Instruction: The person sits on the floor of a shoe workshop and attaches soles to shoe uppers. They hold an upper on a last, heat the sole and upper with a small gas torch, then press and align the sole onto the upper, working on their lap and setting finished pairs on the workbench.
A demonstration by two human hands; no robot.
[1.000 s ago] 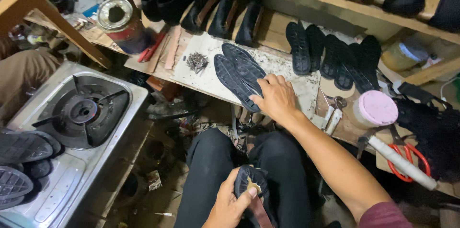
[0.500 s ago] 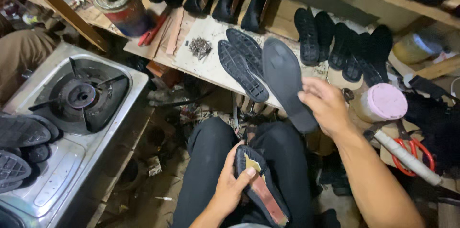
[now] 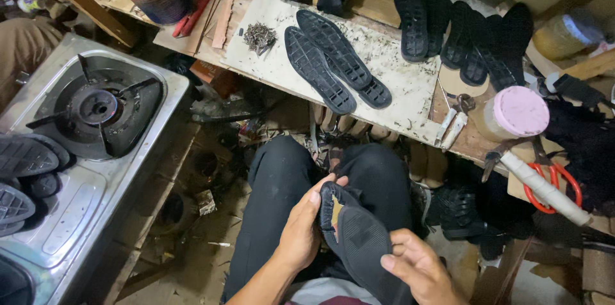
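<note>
Since the earlier frames, the right hand (image 3: 419, 270) has left the bench and carried one black sole (image 3: 362, 247) down to the lap; two ribbed soles (image 3: 333, 68) remain on the bench.

Largest to smallest:
1. Gas stove (image 3: 96, 113), steel, at 9 o'clock, with dark soles resting on its left edge.
2. Workbench board (image 3: 391, 81), pale and stained, at 12 o'clock.
3. Row of black soles (image 3: 461, 29) at 1 o'clock.
4. Shoe (image 3: 333, 212) at 6 o'clock, over the knees, with the black sole laid on its underside.
5. Left hand (image 3: 301, 228): closed around the shoe's toe end, thumb on top.
6. Right hand: fingers curled, pressing the sole's lower edge.
7. Pink-lidded jar (image 3: 516, 113) at 3 o'clock.
8. Pile of small nails (image 3: 258, 36) at 11 o'clock.
</note>
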